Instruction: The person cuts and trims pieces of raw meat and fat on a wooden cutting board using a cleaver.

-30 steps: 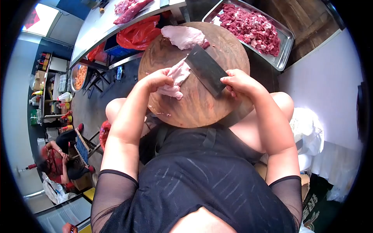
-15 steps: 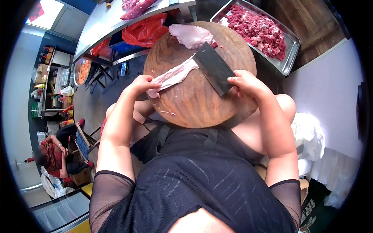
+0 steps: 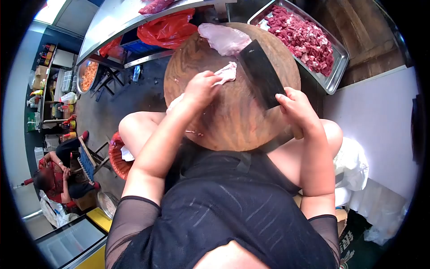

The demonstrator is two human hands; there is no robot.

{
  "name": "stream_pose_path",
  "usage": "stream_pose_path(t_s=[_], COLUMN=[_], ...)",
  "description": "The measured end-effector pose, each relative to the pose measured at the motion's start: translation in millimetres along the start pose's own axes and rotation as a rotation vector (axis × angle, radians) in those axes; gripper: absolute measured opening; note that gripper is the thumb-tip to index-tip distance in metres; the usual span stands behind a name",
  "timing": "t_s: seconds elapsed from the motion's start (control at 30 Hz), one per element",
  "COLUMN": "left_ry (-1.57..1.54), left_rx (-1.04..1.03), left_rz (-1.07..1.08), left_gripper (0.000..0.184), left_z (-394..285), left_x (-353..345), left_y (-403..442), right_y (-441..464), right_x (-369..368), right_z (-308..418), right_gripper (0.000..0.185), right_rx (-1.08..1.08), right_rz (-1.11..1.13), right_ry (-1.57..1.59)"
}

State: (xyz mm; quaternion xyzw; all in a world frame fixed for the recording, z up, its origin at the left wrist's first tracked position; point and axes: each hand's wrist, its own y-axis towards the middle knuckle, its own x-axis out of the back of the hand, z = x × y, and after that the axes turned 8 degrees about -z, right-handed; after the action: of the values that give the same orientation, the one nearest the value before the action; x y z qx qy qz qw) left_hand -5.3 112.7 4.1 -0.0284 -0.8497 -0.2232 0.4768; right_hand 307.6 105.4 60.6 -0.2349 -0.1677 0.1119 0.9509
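My left hand [image 3: 200, 91] is closed on a pale strip of meat [image 3: 227, 73] over the round wooden chopping block [image 3: 219, 127]. One end of the strip sticks out past my fingers, and a pale bit shows beneath my wrist. My right hand [image 3: 296, 106] grips the handle end of a dark cleaver [image 3: 260, 71]. Its broad blade is tilted over the right half of the block, apart from the strip. A larger pale slab of meat [image 3: 224, 39] lies at the block's far edge, close to the blade's far corner.
A metal tray [image 3: 332, 85] of cut red meat [image 3: 304, 42] stands beyond the block at right. A steel table [image 3: 116, 22] and red plastic bag [image 3: 165, 29] are at the far left. An orange-red basket [image 3: 117, 157] sits by my left knee. Another person [image 3: 56, 179] sits at left.
My left hand has moved right and away from me, to the middle of the strip. The cleaver has shifted slightly right, off the strip's end. The basket has come into view.
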Motion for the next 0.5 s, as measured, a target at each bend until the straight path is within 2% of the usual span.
stream_pose_path(t_s=[0.03,0.1,0.13,0.23,0.3,0.37,0.5], left_ry=[0.046,0.118,0.193,0.283,0.264,0.198,0.187], left_rx=[-0.057,-0.003,-0.046,0.06,0.063,-0.088,-0.092], left_rz=[-0.053,-0.01,-0.098,0.022,0.094,0.033,0.009], left_gripper=[0.022,0.021,0.014,0.01,0.008,0.008,0.011], left_z=[-5.0,-13.6,-9.4,-8.4,-5.4,-4.0,-8.1], left_x=[-14.8,-28.7,-40.6,-41.7,-34.7,-35.3,-33.0], left_y=[8.8,21.8,25.3,33.5,28.3,9.9,-5.7], right_y=[4.2,8.6,9.4,3.6,4.6,7.9,24.1], right_x=[-2.7,-5.8,-8.0,-13.7,-15.0,-16.8,-27.2], right_z=[-2.6,-2.0,-1.3,10.7,15.0,15.4,8.4], right_gripper=[0.02,0.021,0.021,0.022,0.021,0.021,0.018], right_rx=[0.052,0.099,0.089,0.101,0.067,0.053,-0.046], right_rz=[-0.028,-0.06,-0.069,-0.094,-0.058,-0.009,0.053], right_ry=[-0.009,-0.022,0.02,0.009,0.033,0.007,-0.083])
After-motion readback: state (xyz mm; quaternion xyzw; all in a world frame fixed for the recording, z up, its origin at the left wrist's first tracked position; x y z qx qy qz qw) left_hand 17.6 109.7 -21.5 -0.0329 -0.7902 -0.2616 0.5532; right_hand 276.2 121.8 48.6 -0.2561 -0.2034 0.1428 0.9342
